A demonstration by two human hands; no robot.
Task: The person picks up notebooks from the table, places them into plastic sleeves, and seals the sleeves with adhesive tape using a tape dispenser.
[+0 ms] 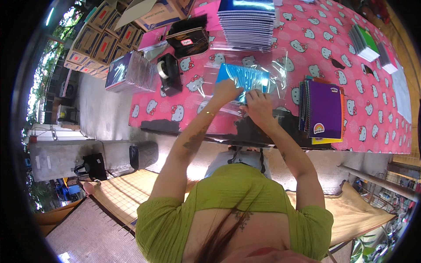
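Covering most of the upper view, the pink-clothed table held the work, w/ a pile of cardboard boxes beyond its L side. Tall stack of blue spiral notebooks stood at the far side; stack in clear plastic sat near the L edge, purple-topped notebook stack on the R, no obvious film on its top cover. Clear film lay btwn these, in front of the person, sticking out past the blue notebook on several sides. Glare on the cover, so film prob. over it; exact layering unclear.

Status (judged): approx. midway. Book already in pos. w/ the film; film edges still loose, esp. R side, so fitting them looked unfinished. Black tape dispenser stood apart, untouched; no tape strip made out on the book.

L hand: fingers curled in, over the book's L part; can't tell if pinching film. R hand: fingers half bent, tips at lower R part of book/film; grip, if any, n/a from this angle. Ring on R hand.
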